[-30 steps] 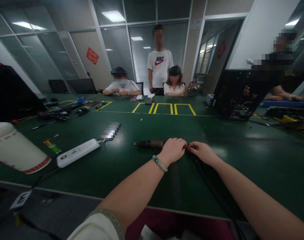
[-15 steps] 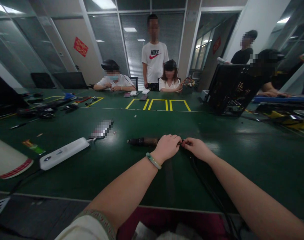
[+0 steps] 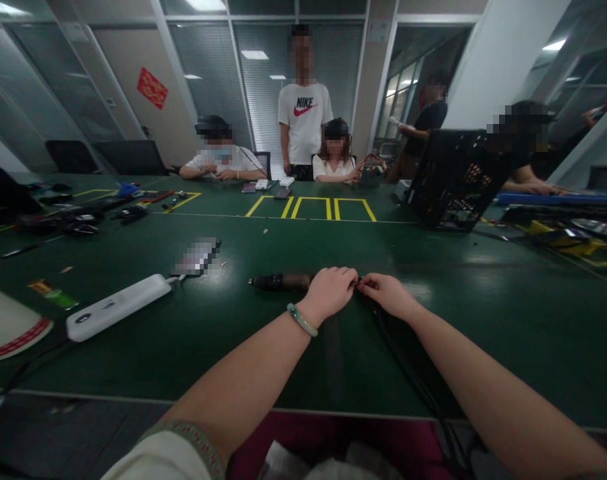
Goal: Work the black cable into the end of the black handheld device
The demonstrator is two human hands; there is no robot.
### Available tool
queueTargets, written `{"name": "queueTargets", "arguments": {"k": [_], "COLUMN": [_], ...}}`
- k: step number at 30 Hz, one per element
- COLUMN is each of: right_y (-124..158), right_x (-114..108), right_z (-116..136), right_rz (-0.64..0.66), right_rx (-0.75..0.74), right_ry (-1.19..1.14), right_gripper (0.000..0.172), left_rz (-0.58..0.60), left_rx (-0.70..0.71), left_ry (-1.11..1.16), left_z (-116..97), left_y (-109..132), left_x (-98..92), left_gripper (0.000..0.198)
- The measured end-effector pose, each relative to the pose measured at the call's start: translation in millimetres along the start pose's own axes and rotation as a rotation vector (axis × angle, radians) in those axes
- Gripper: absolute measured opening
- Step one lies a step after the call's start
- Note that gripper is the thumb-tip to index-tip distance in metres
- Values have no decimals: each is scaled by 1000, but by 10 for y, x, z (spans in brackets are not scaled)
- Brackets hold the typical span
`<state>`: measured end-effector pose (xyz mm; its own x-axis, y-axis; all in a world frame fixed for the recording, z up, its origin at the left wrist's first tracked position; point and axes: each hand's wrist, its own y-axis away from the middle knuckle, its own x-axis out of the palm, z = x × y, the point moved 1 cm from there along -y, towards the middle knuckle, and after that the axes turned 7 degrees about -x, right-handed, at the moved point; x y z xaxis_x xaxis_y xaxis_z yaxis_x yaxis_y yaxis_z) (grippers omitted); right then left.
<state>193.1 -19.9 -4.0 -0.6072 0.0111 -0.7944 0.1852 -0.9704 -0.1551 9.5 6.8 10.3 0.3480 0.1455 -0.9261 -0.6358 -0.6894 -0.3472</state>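
A dark, slim electric screwdriver [image 3: 283,282] lies on the green table, its narrow tip pointing left. My left hand [image 3: 332,292] is wrapped over its rear part, with a jade-coloured bangle on the wrist. Close beside it, my right hand [image 3: 386,293] pinches at the screwdriver's back end, where a black cable [image 3: 400,357] comes out below the fingers. That cable runs down over the table's front edge. The fingertips nearly meet, and the exact joint between cable and screwdriver is hidden by them.
Left stand a white power strip [image 3: 118,308], a phone [image 3: 198,257] and a cream-coloured round object [image 3: 8,320]. A black computer case [image 3: 448,180] stands back right. Yellow tape outlines [image 3: 312,200] mark the far side, where co-workers sit. Cables and tools [image 3: 78,217] lie back left.
The view has turned slightly right, so the table's things sit a little further left. Both hands keep their places at the screwdriver. A person in a dark top has moved left behind the case.
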Motion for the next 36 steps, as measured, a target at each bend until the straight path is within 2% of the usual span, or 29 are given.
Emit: {"name": "queueTargets", "arguments": {"k": [36], "right_y": [-1], "right_x": [4], "right_z": [13], "right_rz": [12], "right_rx": [-1], "right_ry": [5], "right_gripper": [22], "left_rz": [-7], "left_rx": [3], "left_ry": [6], "left_z": [-19], "left_y": [5], "left_x": [-37], "left_gripper": [14]}}
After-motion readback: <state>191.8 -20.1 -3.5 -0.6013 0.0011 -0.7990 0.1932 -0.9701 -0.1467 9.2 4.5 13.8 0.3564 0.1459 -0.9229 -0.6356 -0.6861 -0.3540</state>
